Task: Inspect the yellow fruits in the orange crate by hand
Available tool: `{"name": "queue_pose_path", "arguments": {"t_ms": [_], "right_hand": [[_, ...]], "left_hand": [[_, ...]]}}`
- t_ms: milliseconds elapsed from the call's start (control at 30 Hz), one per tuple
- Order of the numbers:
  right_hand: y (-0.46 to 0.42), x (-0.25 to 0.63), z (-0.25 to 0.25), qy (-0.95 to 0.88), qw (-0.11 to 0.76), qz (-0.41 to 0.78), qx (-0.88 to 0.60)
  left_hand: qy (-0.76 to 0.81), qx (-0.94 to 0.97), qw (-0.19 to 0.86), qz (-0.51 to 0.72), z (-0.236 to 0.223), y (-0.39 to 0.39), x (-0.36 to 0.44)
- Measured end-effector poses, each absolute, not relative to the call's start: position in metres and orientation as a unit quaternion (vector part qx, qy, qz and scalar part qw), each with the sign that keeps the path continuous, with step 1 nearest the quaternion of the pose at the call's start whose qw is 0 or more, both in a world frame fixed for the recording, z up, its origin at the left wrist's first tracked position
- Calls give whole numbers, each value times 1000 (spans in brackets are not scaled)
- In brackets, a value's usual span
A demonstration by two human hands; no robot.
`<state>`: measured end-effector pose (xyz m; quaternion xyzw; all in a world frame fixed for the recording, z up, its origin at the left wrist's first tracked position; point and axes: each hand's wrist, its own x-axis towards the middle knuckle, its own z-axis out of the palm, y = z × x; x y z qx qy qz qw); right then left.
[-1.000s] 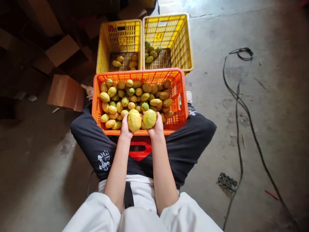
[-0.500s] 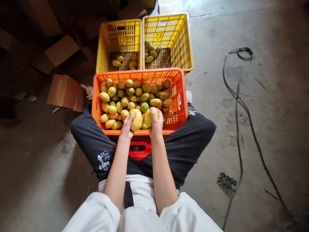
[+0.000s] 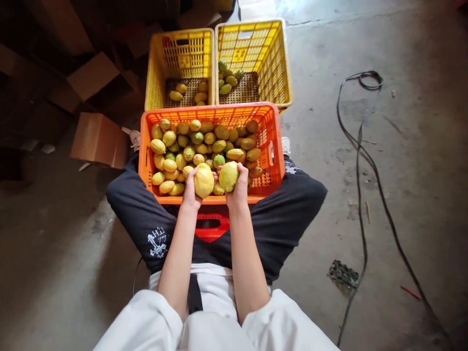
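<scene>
In the head view my left hand [image 3: 190,190] is closed around a plump, lemon-like yellow fruit [image 3: 204,180], with its thumb along the side. My right hand [image 3: 240,187] grips a slightly greener lemon-like fruit [image 3: 228,176], its thumb on the right flank. Both fruits are held side by side, a small gap apart, above the near edge of an orange crate [image 3: 272,180]. Inside that crate lie many oval yellow-green fruits [image 3: 188,153], a few of them greener. The fingers beneath the held fruits are mostly hidden.
Behind the orange crate stand a left yellow crate [image 3: 155,73] and a right yellow crate [image 3: 270,63], each with several fruits. A cardboard box [image 3: 97,139] sits at left. On the right floor runs a black cable [image 3: 363,214]. A red plastic piece [image 3: 212,235] shows between my legs.
Both hands have turned so that more of each fruit faces up. The right thumb has moved off the fruit's top to its right side. The crates stay put.
</scene>
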<state>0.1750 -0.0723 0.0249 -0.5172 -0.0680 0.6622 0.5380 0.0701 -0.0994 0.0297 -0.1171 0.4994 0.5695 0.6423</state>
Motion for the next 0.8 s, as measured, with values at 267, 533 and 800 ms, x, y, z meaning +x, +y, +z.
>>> {"name": "queue_pose_path", "arguments": {"t_ms": [267, 533, 800], "right_hand": [[-67, 175, 31, 9, 515, 666, -540], [-67, 175, 26, 43, 527, 691, -493], [-66, 182, 33, 79, 524, 700, -479]], "left_hand": [[478, -152, 646, 575, 30, -97, 68], [455, -157, 660, 576, 36, -97, 66], [463, -188, 666, 555, 47, -99, 60]]}}
